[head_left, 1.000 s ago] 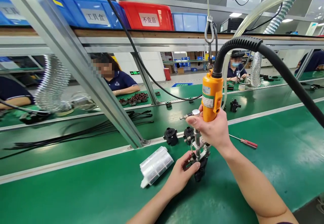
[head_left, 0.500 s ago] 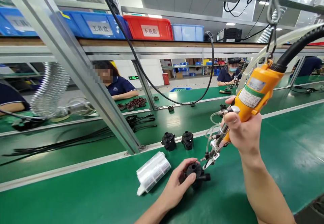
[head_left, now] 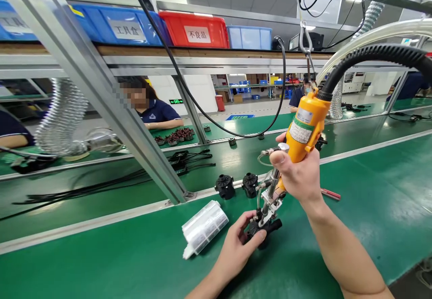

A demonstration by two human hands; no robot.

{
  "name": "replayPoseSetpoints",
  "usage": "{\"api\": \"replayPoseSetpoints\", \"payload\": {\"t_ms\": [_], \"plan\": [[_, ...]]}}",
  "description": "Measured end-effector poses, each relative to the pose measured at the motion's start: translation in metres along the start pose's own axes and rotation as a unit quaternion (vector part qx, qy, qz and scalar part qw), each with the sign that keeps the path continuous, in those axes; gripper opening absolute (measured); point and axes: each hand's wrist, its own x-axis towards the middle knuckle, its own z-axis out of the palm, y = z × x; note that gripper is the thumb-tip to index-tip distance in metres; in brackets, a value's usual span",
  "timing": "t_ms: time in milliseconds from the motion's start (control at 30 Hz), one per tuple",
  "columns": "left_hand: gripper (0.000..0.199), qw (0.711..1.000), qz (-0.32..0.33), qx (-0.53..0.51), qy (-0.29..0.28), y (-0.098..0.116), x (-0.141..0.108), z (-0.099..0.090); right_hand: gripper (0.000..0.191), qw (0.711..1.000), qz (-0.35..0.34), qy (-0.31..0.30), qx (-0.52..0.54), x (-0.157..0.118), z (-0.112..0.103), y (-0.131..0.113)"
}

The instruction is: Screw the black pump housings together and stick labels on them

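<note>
My left hand (head_left: 236, 247) is wrapped round a small black pump housing (head_left: 276, 226) with a side spout, holding it against the green bench. In my right hand (head_left: 302, 175) is an orange power screwdriver (head_left: 303, 114), gripped by its body with the thumb by the metal side part. Its metal nose (head_left: 270, 200) points down and meets the top of the housing; the exact contact point is hidden. Two more black housings (head_left: 225, 186) stand upright behind, on the bench's pale strip. Left of my left hand lies a curled whitish plastic sheet (head_left: 205, 229).
A metal post (head_left: 135, 123) slants down at left. From above, a hook (head_left: 306, 38) suspends the screwdriver, and a black corrugated hose (head_left: 371, 53) arches right. Beyond my right wrist lies a red stick (head_left: 330, 194). Black cables (head_left: 101, 184) lie left; co-workers (head_left: 160, 112) sit opposite.
My right hand has brought the screwdriver left and down, so its nose now meets the housing. My left hand still holds the housing, which sits slightly tilted. The red stick has come into view.
</note>
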Motion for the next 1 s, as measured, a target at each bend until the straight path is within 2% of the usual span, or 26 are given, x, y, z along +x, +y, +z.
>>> {"api": "replayPoseSetpoints", "payload": {"t_ms": [133, 267, 400, 533, 633, 700, 767, 833, 933, 1000], "plan": [[0.049, 1.0, 0.003, -0.004, -0.019, 0.012, 0.0, 0.003, 0.055, 0.998, 0.051, -0.041, 0.013, -0.006, 0.007, 0.011], [0.044, 1.0, 0.007, -0.005, -0.022, 0.018, 0.0, 0.004, 0.057, 0.994, 0.09, -0.057, 0.031, -0.012, 0.011, 0.018], [0.045, 1.0, -0.002, -0.004, -0.007, 0.016, 0.001, 0.003, 0.058, 0.989, 0.117, -0.079, 0.047, -0.017, 0.013, 0.021], [0.048, 1.0, -0.002, -0.001, -0.003, 0.011, 0.0, 0.005, 0.057, 0.988, 0.128, -0.076, 0.05, -0.021, 0.016, 0.027], [0.052, 0.998, 0.01, 0.047, 0.04, 0.007, -0.004, 0.006, 0.058, 0.99, 0.116, -0.055, 0.065, -0.015, 0.013, 0.027], [0.051, 0.991, 0.043, 0.081, 0.102, 0.006, -0.005, 0.003, 0.059, 0.996, 0.073, -0.015, 0.048, -0.007, 0.007, 0.022], [0.044, 0.988, 0.072, 0.054, 0.122, 0.005, -0.003, -0.003, 0.057, 0.999, 0.009, 0.037, -0.001, 0.002, -0.003, 0.013], [0.04, 0.995, 0.07, -0.028, 0.069, 0.005, 0.002, -0.011, 0.056, 0.996, -0.037, 0.071, -0.051, 0.008, -0.015, 0.004], [0.048, 0.99, 0.023, -0.137, -0.04, 0.001, 0.008, -0.016, 0.059, 0.994, -0.032, 0.072, -0.072, 0.012, -0.028, -0.005], [0.059, 0.988, 0.009, -0.149, -0.046, -0.004, 0.01, -0.016, 0.062, 0.997, -0.012, 0.051, -0.053, 0.01, -0.029, -0.006]]}}
